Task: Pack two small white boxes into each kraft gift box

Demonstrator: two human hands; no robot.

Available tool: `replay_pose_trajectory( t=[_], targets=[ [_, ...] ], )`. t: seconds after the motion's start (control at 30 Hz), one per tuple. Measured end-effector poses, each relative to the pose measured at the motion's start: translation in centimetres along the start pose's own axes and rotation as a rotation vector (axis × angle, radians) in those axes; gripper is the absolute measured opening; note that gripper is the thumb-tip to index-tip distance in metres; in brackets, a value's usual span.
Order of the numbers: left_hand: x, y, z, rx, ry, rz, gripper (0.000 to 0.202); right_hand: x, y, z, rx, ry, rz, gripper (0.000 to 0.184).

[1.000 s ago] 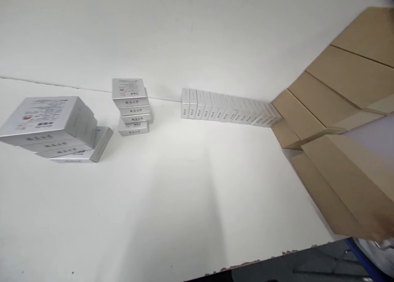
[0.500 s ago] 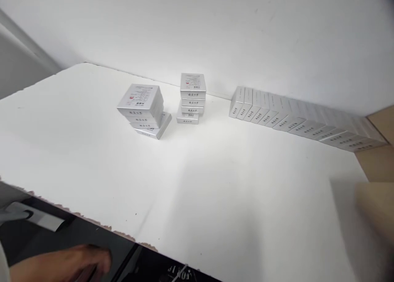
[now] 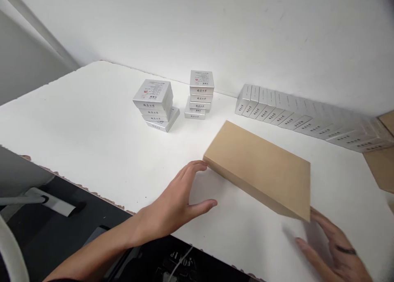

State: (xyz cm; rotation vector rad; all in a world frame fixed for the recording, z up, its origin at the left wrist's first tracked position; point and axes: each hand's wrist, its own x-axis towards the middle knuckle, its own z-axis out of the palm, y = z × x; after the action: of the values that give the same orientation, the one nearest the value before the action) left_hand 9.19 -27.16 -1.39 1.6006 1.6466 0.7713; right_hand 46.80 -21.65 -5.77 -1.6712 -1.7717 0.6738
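A plain brown cardboard box is over the middle of the white table, tilted, with a shadow beneath its near side. My left hand reaches in from the left with its fingers stretched and thumb apart. Its fingertips meet the box's left corner. At the box's right end is my right hand, slightly blurred, with a dark ring. Its fingers press against that end and are partly hidden behind it, while the thumb stands away from the box.
Two stacks of small silver boxes, a left stack and a middle stack, stand toward the wall. A long row of silver boxes lines the wall on the right, ending at brown cardboard. The table's near edge is chipped.
The cardboard box has come from the blurred right edge to the table's middle. My left hand has risen from below the table edge to the box's corner. The view has shifted slightly.
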Motion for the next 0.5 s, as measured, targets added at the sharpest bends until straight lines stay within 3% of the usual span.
replay_pose_trajectory(
  t=[0.07, 0.13, 0.33, 0.4, 0.5],
  targets=[
    [0.0, -0.1, 1.6, 0.010, 0.047, 0.035, 0.056, -1.2, -0.7, 1.3, 0.021, -0.059, 0.013, 0.069],
    [0.1, -0.3, 1.9, 0.035, 0.123, 0.022, 0.052, -2.1, -1.3, 2.2, 0.072, -0.050, 0.064, 0.079],
    [1.9, -0.3, -1.3, 0.155, 0.233, -0.022, 0.047, -1.6, -1.4, 2.2, 0.060, -0.143, 0.098, 0.102],
    [2.3, -0.2, -2.0, 0.157, 0.174, -0.017, 0.041, -1.4, -2.0, 2.0, 0.062, -0.148, 0.111, 0.095],
    [2.0, -0.2, -1.4, 0.095, 0.044, 0.004, 0.030, -2.0, -3.5, 2.5, 0.118, -0.065, 0.158, 0.081]
  ],
)
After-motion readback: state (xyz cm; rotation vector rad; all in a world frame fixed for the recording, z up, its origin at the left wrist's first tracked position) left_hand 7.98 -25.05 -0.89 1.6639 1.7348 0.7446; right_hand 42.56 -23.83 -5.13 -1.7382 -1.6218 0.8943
